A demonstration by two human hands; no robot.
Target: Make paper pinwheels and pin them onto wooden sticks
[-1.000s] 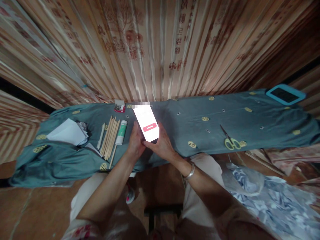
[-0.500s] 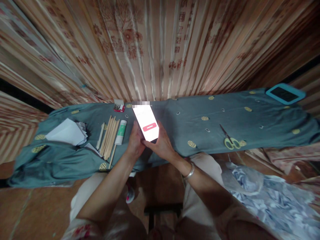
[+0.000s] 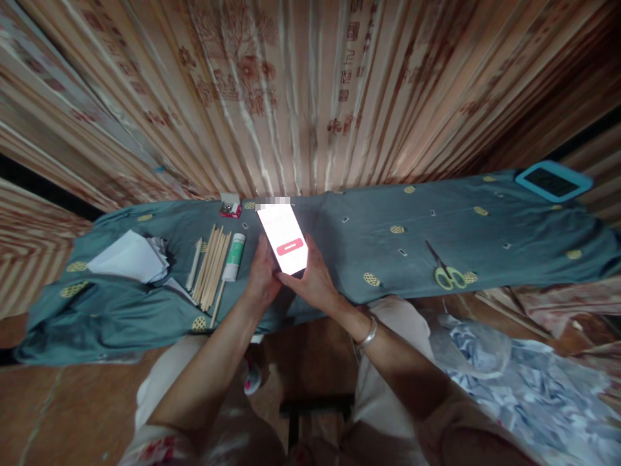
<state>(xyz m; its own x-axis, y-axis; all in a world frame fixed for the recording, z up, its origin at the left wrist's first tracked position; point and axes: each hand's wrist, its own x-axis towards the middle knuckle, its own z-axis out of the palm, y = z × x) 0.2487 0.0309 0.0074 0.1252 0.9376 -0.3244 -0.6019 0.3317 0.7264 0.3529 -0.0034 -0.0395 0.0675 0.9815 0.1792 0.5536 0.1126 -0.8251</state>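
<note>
A phone (image 3: 285, 236) with a bright white screen and a red button is held between both hands over the table's middle. My left hand (image 3: 262, 277) grips its left lower edge. My right hand (image 3: 314, 275) is closed round the right lower edge, its thumb near the bottom of the screen. Left of the hands lie a green and white tube (image 3: 235, 257), several thin wooden sticks (image 3: 212, 266) and a whitish stick (image 3: 195, 264). Behind them stands a small open red and white box (image 3: 229, 206) with small metal pieces inside.
Folded white papers (image 3: 130, 257) lie at the table's left. Green-handled scissors (image 3: 447, 272) and a blue-framed tablet-like device (image 3: 554, 181) are on the right of the green cloth (image 3: 369, 239). A curtain (image 3: 310, 97) hangs behind; a plastic bag (image 3: 533, 382) sits at lower right.
</note>
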